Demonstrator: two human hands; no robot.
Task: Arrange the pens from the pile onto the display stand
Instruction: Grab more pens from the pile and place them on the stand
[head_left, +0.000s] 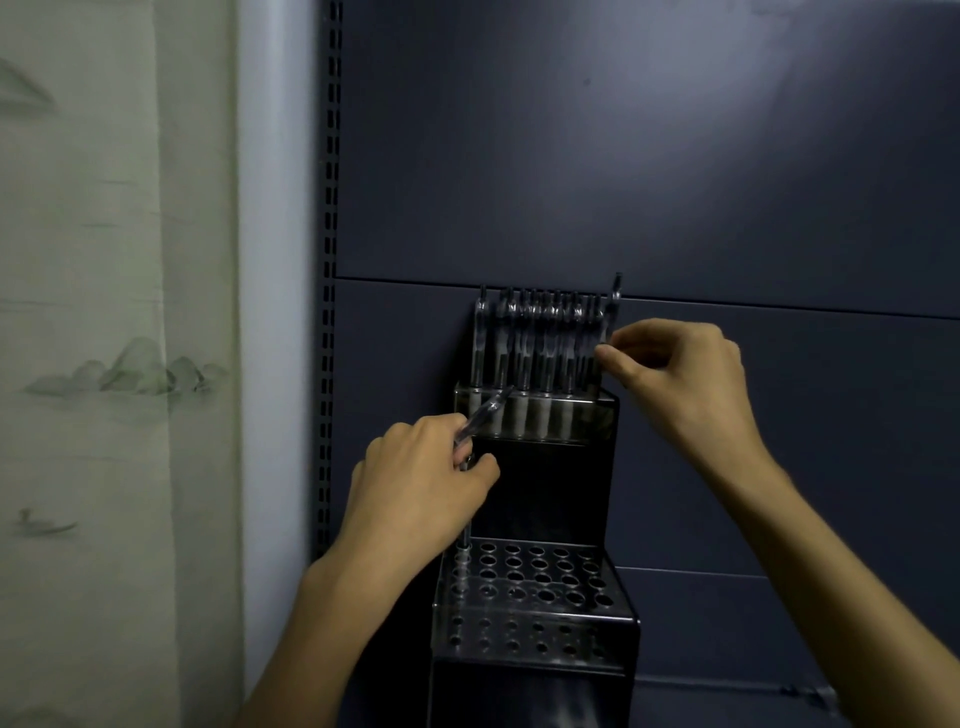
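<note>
Fingers (613, 358) of the right hand (680, 379) pinch together on the barrel of a clear pen (612, 312) at the right end of the upper row, thumb and forefinger closed on it just above the stand's top tier; this pen stands upright and its cap end rises higher than its neighbours. Curled around two more pens, the left hand (421, 483) is closed in a loose fist: one transparent pen (485, 413) slants up and to the right out of the fist, its tip reaching the front edge of the top tier, and another (464, 525) hangs straight down from under the hand, its lower end at the back-left corner hole of the lower tier. Stepped and dark, the display stand (540, 519) sits against a dark blue panelled wall (675, 156). Its top tier carries a row of pens (540, 338) packed side by side, all upright, with see-through barrels, dark clips at the top and pale grips showing through the clear front of the tier. Its lower tier (540, 577) is a clear plate drilled with rows of round holes, nearly all of them bare, with a second perforated layer visible beneath. A pale curtain (104, 364) printed with faint hills hangs at the left.
</note>
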